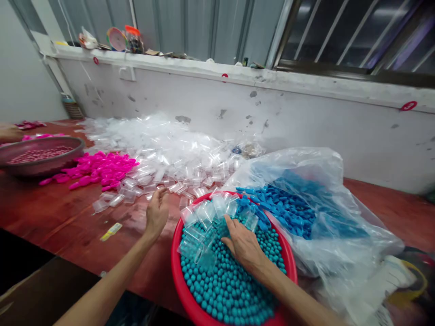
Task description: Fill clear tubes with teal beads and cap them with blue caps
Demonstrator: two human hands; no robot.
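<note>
Your left forearm [108, 276] and your right forearm [295, 292] are lying nearest to the camera, and a red basin [177, 267] is sitting on the counter [61, 222] in front of you. It is holding teal beads [220, 290], with several clear cups [199, 242] and some blue plastic pieces [260, 216] lying on top toward its far side.

Your right hand [243, 242] is hovering low over the beads, just beside these cups. Its grip is standing apart between thumb and forefinger, and nothing is showing clamped there; I cannot tell if a fingertip is touching a cup. Your left hand [157, 215] is resting near the front edge of a big pile of clear cups [190, 154]. Its fingers are curling, but I cannot tell whether they are holding something.

You are, in my judgement, handling cups over the beads. Your next move is probably calling for a light pinch, because the cups are looking thin and the beads underneath are likely giving way under pressure.

About writing: on the ledge [306, 88], the right red sticker [408, 106] is showing "3". The middle sticker [224, 78] and the left sticker [96, 60] are not reading clearly. On the counter, a yellow-and-white label [111, 231] is carrying print too blurred for reading. I am finding no readable brand.
</note>
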